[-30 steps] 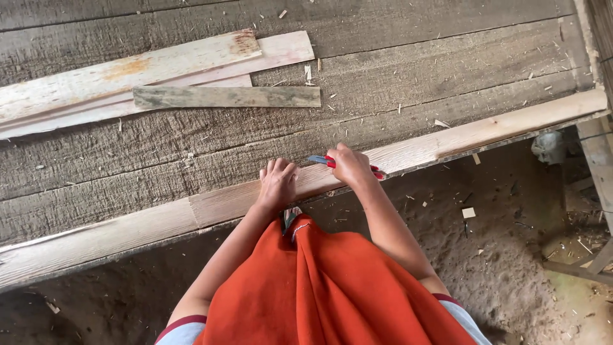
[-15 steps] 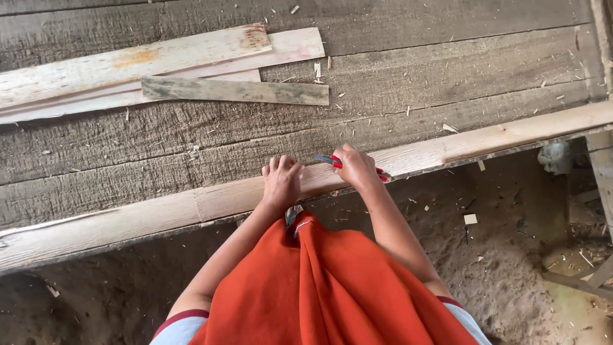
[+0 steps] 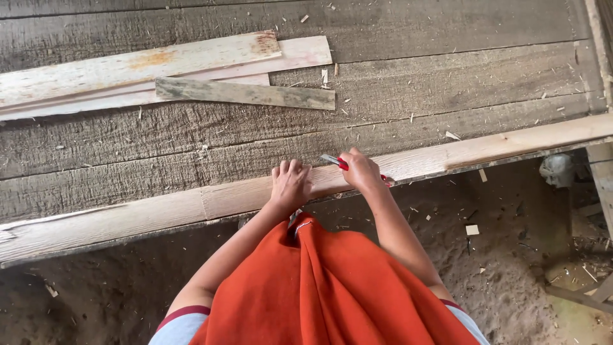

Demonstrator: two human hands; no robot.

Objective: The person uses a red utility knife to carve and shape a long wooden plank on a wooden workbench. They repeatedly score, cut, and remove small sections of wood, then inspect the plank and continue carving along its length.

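Weathered plank floor [image 3: 383, 76] — on its pale edge board [image 3: 159, 214], left hand [image 3: 290, 185] presses flat, fingers spread; beside it, right hand [image 3: 361, 171] grips a red-handled knife [image 3: 335, 161].

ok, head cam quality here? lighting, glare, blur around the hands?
Head view: soft, even daylight, no glare, only faint shadows under the pale plank. Left hand and right hand are sharp, no motion blur; the red-handled tool is mostly hidden by the right hand. The loose boards read clearly. The orange cloth fills the lower frame; edges bow slightly.
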